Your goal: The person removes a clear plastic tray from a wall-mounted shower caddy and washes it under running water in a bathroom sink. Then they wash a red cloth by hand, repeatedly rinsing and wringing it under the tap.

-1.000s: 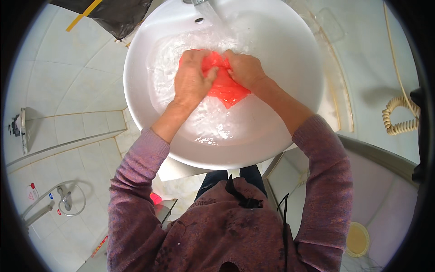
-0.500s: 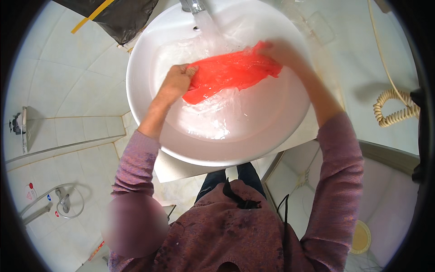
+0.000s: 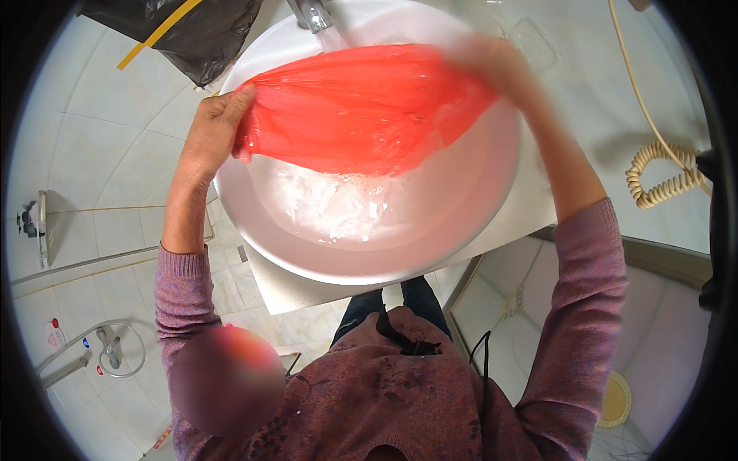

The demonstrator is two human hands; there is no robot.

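Note:
A thin red plastic bag (image 3: 346, 111) is stretched out wide between my two hands above the white washbasin (image 3: 361, 265). My left hand (image 3: 219, 127) is closed on its left end, thumb on top, over the basin's left rim. My right hand (image 3: 488, 65) is at the bag's far right end; motion blurs its fingers, but the bag is drawn out to it. Water runs from the chrome faucet (image 3: 311, 15) behind the bag, which hides most of the stream. Rippling water (image 3: 330, 207) lies in the basin.
A black plastic bag (image 3: 207, 46) with a yellow strip is at the far left. A coiled cream cord (image 3: 665, 173) hangs at the right. A hand shower (image 3: 111, 346) is on the tiled wall at the lower left. The pale countertop edge (image 3: 292, 298) runs below the basin.
The red bag has been pulled open from a bunched strip into a broad sheet. My left hand has moved left and slightly up; my right hand has shifted a little up and right.

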